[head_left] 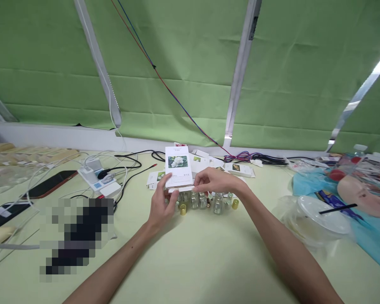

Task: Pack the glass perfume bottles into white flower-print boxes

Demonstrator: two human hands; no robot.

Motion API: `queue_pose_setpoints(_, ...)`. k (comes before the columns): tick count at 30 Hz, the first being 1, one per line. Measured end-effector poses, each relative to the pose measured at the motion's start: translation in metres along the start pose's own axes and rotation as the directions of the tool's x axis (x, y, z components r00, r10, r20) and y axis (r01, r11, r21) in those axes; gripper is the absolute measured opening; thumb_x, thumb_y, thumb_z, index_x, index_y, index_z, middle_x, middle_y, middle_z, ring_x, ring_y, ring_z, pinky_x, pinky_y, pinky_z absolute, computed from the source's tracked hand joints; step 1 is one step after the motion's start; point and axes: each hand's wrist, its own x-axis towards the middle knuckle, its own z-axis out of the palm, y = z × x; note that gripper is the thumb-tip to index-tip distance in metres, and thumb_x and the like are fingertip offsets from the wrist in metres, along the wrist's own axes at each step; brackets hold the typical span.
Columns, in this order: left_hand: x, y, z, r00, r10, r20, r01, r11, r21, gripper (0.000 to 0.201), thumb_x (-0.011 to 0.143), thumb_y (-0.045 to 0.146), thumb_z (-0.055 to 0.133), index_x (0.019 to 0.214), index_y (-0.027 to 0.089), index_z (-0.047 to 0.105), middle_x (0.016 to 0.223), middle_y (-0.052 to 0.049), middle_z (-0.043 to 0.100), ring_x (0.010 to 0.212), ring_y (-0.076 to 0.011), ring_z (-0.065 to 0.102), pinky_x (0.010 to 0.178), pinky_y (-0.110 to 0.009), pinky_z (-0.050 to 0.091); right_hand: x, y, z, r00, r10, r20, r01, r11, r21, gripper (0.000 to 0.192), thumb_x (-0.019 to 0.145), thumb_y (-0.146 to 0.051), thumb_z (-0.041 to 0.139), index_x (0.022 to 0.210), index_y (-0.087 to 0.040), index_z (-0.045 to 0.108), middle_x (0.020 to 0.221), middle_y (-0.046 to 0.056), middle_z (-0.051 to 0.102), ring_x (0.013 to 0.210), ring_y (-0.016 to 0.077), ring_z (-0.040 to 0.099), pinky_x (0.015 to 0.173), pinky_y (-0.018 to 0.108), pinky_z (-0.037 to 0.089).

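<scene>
A white box [179, 169] printed with a white flower stands tilted in front of me, its open end flap toward me. My left hand [161, 203] grips the box's lower left, with the thumb at the flap. At the lower right corner, the bent fingers of my right hand [213, 180] are pinched on the flap's edge. Just below and behind my hands stand several small clear glass bottles [218, 204]. One gold cap [183, 209] is near my left thumb, and a second gold cap [235, 204] lies at the right end.
More white flower-printed boxes [240, 169] lie behind my hands. To the left are a power strip [96, 179], cables and a phone [52, 183]. At right, a lidded plastic bowl [323, 219] with a black stick sits by blue cloth [375, 232] and a mannequin face [361, 194].
</scene>
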Motion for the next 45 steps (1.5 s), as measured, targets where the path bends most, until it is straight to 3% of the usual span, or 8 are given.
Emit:
queue_pose_setpoints(9, 0.000, 0.001, 0.001, 1.000, -0.004, -0.008, 0.004, 1.000, -0.003, 0.047, 0.099, 0.037, 0.051, 0.142, 0.021, 0.040, 0.127, -0.014, 0.059, 0.064, -0.0073, 0.060, 0.053, -0.021, 0.051, 0.000, -0.004, 0.001, 0.999, -0.001, -0.042, 0.003, 0.998, 0.056, 0.021, 0.081, -0.035, 0.075, 0.081, -0.019, 0.061, 0.067, -0.003, 0.065, 0.061, 0.0125, 0.062, 0.057, 0.024, 0.042)
queue_pose_setpoints(22, 0.000, 0.005, 0.001, 1.000, -0.018, -0.013, 0.018, 1.000, 0.017, 0.047, 0.099, 0.042, 0.049, 0.140, 0.019, 0.042, 0.118, -0.012, 0.063, 0.066, -0.0103, 0.062, 0.051, -0.022, 0.050, 0.003, 0.001, 0.000, 0.996, -0.084, -0.010, 0.085, 0.991, 0.100, 0.030, 0.077, -0.043, 0.080, 0.078, -0.018, 0.062, 0.067, -0.002, 0.066, 0.061, 0.0125, 0.062, 0.058, 0.024, 0.044)
queue_pose_setpoints(35, -0.001, 0.006, 0.000, 0.999, -0.043, -0.012, 0.044, 0.998, 0.034, 0.049, 0.100, 0.043, 0.048, 0.141, 0.018, 0.040, 0.101, -0.008, 0.065, 0.067, -0.0125, 0.062, 0.055, -0.023, 0.050, 0.003, -0.001, 0.002, 0.997, -0.073, -0.026, 0.076, 0.989, 0.124, 0.031, 0.076, -0.043, 0.081, 0.077, -0.018, 0.063, 0.065, -0.003, 0.065, 0.060, 0.0125, 0.061, 0.058, 0.023, 0.043)
queue_pose_setpoints(45, -0.001, 0.010, 0.001, 0.997, -0.068, -0.022, 0.069, 0.997, 0.041, 0.048, 0.099, 0.041, 0.049, 0.140, 0.018, 0.042, 0.117, -0.013, 0.064, 0.071, -0.0131, 0.066, 0.055, -0.023, 0.052, 0.004, 0.003, -0.002, 0.997, -0.077, -0.008, 0.078, 0.983, 0.167, 0.021, 0.078, -0.033, 0.077, 0.076, -0.018, 0.062, 0.066, -0.003, 0.064, 0.059, 0.0115, 0.060, 0.057, 0.022, 0.043)
